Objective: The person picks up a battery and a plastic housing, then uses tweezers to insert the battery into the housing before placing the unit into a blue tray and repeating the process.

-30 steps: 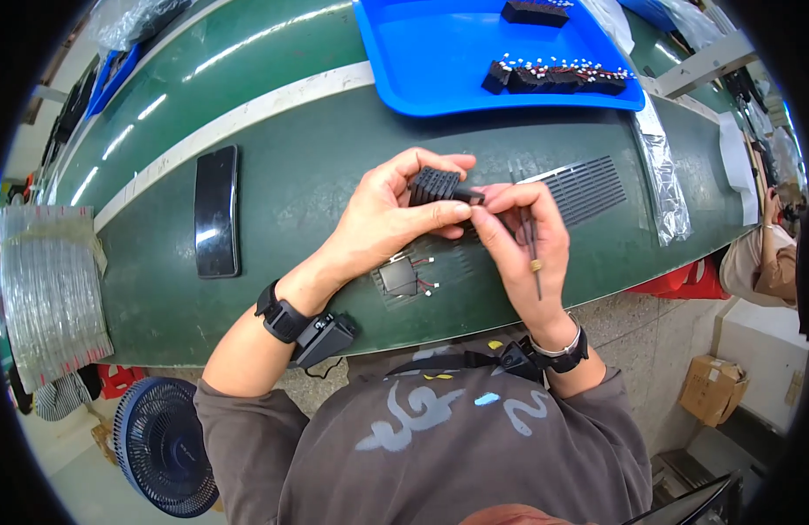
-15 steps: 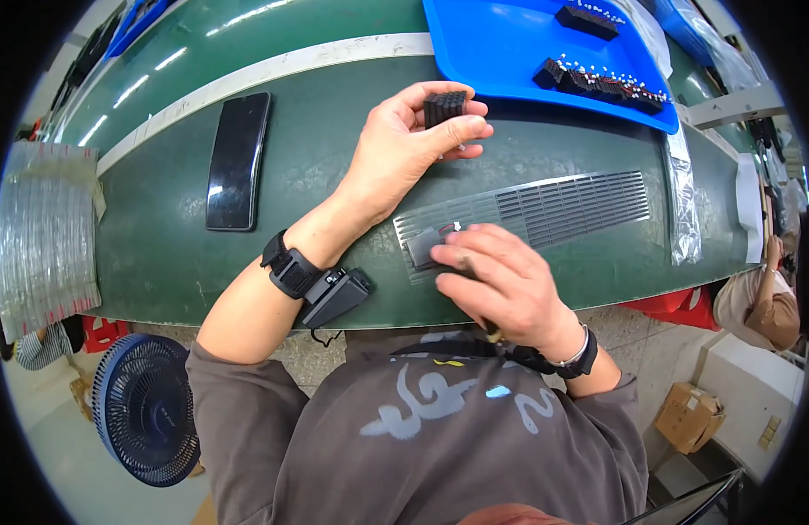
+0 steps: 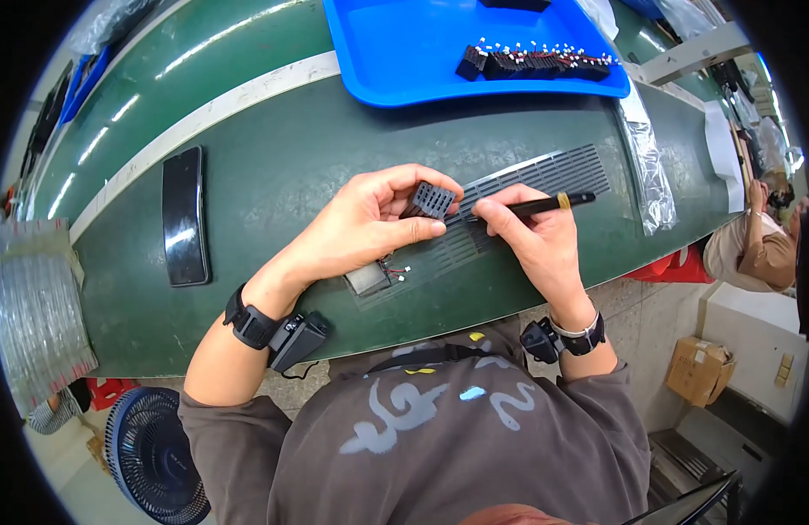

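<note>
In my left hand (image 3: 360,214) is a small black block (image 3: 433,200) with a row pattern of slots on its upturned face, held between thumb and fingers. My right hand (image 3: 549,249) grips a slim black pen-like tool (image 3: 544,206) with a yellowish band; its tip end is hidden by my fingers, close to the block. Beneath both hands lies a clear sheet with rows of dark strips (image 3: 566,175). A flat silver rectangular piece (image 3: 367,278) with thin red and black wires and small white connectors rests on the sheet's near left end, partly behind my left hand.
A blue tray (image 3: 395,66) at the back holds several black blocks (image 3: 535,66) with white connectors. On the left lie a dark phone (image 3: 185,219) and a stack of clear plastic sleeves (image 3: 37,306). A clear plastic strip (image 3: 647,166) lies on the right; a fan (image 3: 155,451) stands below left.
My left hand has come down nearer to me with the black block, its slotted face now turned up. My right hand has left the silver piece and risen, its tool now beside the block.
</note>
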Demonstrator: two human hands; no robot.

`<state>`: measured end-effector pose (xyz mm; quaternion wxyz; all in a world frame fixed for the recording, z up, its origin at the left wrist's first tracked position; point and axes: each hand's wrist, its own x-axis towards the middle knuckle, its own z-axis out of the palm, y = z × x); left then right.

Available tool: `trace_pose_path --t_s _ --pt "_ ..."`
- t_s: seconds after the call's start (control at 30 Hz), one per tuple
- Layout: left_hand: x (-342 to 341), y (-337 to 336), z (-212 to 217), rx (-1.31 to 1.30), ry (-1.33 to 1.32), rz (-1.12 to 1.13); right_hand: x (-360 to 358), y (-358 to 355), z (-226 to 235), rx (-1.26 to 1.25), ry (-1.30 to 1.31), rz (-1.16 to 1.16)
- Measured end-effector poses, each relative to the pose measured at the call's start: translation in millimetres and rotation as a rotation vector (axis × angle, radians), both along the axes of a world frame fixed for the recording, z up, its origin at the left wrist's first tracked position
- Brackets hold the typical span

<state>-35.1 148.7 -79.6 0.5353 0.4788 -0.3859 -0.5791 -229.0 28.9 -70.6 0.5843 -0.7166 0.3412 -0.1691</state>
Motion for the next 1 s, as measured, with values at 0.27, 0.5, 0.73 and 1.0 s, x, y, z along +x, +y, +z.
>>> trace_pose_path --t_s 0.27,0.5,0.73,1.0 --pt "-3 -1 1 0.064 -0.018 -0.007 5 1 -8 -0.218 0.057 -0.001" --pt "-2 -1 0 0.06 -0.02 0.0 6 1 -11 -0.204 0.024 0.009" --pt "-1 -1 0 0.057 -0.058 0.004 -4 11 -12 -0.158 -0.32 0.081" --pt "0 6 -7 0.014 -0.133 -0.067 9 14 -13 0.324 -0.471 -0.129"
